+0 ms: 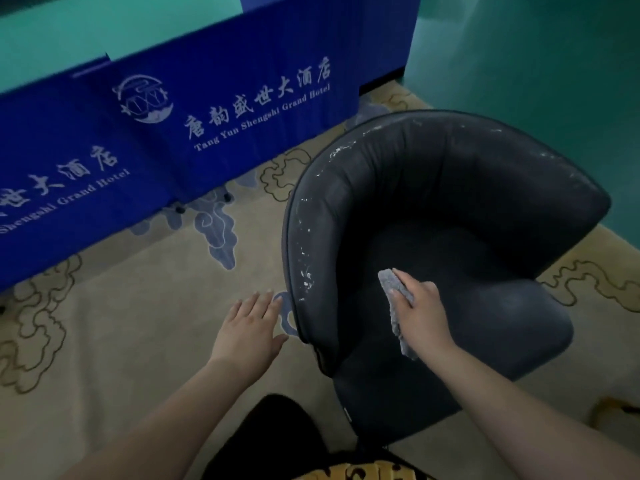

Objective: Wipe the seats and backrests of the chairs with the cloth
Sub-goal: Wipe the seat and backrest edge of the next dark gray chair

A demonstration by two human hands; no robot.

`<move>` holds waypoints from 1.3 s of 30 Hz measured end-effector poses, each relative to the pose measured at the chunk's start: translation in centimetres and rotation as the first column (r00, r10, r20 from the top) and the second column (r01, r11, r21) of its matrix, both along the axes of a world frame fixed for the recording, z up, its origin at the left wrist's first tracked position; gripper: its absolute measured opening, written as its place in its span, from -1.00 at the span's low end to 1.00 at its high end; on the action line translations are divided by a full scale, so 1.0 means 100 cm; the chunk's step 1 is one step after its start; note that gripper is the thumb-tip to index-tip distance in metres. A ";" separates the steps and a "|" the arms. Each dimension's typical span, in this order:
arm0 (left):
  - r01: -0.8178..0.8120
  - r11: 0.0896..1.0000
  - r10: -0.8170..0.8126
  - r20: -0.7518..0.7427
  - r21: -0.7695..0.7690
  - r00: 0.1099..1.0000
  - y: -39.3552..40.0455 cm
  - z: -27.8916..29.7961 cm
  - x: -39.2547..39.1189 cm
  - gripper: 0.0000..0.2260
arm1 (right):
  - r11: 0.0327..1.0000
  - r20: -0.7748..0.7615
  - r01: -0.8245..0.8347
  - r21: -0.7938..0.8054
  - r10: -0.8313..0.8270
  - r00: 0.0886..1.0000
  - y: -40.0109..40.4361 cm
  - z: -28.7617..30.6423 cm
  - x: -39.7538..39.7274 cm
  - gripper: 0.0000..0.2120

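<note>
You are standing over a dark tub chair [446, 216] on a beige carpet [138, 323] patterned with blue and brown cloud scrolls. Your right hand [420, 313] lies flat on the grey cloth [394, 306], pressing it against the seat [450, 258] near the chair's left inner wall, fingers straight over the fabric. Your left hand [251, 327] hangs released above the carpet just beside the chair's outer edge, fingers spread and holding nothing. The curved backrest [433, 161] shows white scuffs and flaking along its top rim and left side. Behind the chair, blue table skirting [221, 109] printed with a hotel logo and lettering runs across the room, and teal walls [519, 64] rise beyond it
</note>
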State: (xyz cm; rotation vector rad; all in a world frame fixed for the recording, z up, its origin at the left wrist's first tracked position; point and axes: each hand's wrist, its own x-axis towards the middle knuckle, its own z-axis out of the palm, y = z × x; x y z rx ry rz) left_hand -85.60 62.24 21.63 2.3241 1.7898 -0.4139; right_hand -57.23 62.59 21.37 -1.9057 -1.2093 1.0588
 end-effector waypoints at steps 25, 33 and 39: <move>0.373 0.913 -0.357 0.120 -0.166 0.926 0.208 -0.041 -0.026 0.09 | 0.732 0.063 0.680 -0.038 -0.677 0.733 0.036 -0.028 -0.146 -0.69; 0.370 0.924 -0.363 0.083 -0.094 0.928 0.209 -0.045 -0.022 0.10 | 0.783 0.098 0.621 -0.041 -0.615 0.782 0.037 -0.047 -0.179 -0.62; 0.353 0.931 -0.346 0.080 -0.089 0.935 0.206 -0.051 -0.022 0.16 | 0.906 0.116 0.416 0.083 -0.423 0.898 0.068 -0.061 -0.195 -0.53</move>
